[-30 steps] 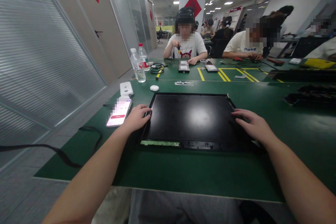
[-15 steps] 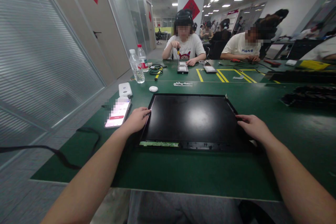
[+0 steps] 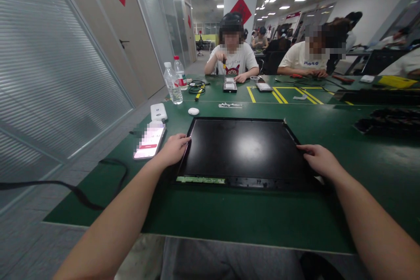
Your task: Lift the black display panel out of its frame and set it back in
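Note:
A black display panel (image 3: 243, 151) lies in front of me on the green table, with a dark frame around its screen and a bright reflection on it. Along its near edge runs a green circuit strip (image 3: 201, 180) on the left side. My left hand (image 3: 173, 148) grips the panel's left edge, fingers over the rim. On the opposite side, my right hand (image 3: 320, 157) holds the right edge between thumb and fingers. The undersides of both grips are hidden.
Left of the panel are a phone (image 3: 149, 141), a white power bank (image 3: 159, 112) and a white earbud case (image 3: 193, 111). Two bottles (image 3: 173, 85) stand behind. Across the table, a person (image 3: 232, 54) works over small devices (image 3: 230, 84). Dark parts (image 3: 387, 122) lie at right.
The whole view has shifted slightly, so things appear a little farther right. Both hands keep their hold on the display panel's edges.

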`<state>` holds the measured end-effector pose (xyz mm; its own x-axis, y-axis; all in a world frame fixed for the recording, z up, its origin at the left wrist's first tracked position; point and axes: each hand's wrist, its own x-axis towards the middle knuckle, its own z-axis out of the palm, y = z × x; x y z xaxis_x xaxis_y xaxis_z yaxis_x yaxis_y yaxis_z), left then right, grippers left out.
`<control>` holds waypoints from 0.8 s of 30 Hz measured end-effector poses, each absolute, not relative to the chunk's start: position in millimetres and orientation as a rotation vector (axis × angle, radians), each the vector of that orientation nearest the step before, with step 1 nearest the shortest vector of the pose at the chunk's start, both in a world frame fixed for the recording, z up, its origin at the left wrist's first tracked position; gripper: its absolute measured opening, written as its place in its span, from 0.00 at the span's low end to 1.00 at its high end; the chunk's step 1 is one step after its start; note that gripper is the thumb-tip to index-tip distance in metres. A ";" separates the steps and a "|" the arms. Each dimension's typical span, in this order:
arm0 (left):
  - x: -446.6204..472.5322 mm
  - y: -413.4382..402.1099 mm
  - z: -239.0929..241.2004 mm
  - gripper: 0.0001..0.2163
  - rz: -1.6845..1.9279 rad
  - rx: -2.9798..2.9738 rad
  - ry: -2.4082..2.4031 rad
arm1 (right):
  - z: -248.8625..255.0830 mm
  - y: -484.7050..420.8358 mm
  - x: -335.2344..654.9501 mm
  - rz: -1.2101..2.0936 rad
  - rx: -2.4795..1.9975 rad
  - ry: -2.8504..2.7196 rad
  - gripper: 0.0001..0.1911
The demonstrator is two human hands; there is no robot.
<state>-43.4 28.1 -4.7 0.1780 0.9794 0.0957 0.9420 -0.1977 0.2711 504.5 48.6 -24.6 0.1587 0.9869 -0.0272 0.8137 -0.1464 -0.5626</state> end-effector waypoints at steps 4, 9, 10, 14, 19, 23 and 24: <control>-43.1 28.1 -6.8 0.23 0.419 2.283 1.877 | -21.0 45.2 497.7 0.693 -2.039 -1.536 0.29; -41.5 27.5 -6.2 0.23 0.409 2.249 1.889 | -24.3 45.5 500.0 0.709 -1.943 -1.414 0.26; -41.5 27.4 -6.0 0.24 0.407 2.242 1.889 | -25.4 46.1 501.6 0.722 -1.929 -1.403 0.25; -42.3 27.9 -6.9 0.24 0.410 2.242 1.881 | -27.5 47.6 505.1 0.769 -1.936 -1.367 0.26; -40.6 29.5 -8.8 0.24 0.395 2.242 1.928 | -22.0 44.4 498.5 0.749 -1.924 -1.348 0.24; -38.5 28.4 -6.7 0.23 0.441 2.204 1.968 | -15.5 39.7 490.6 0.787 -1.965 -1.315 0.29; -38.2 27.7 -5.6 0.22 0.449 2.211 1.962 | -14.7 39.1 489.8 0.790 -1.982 -1.307 0.30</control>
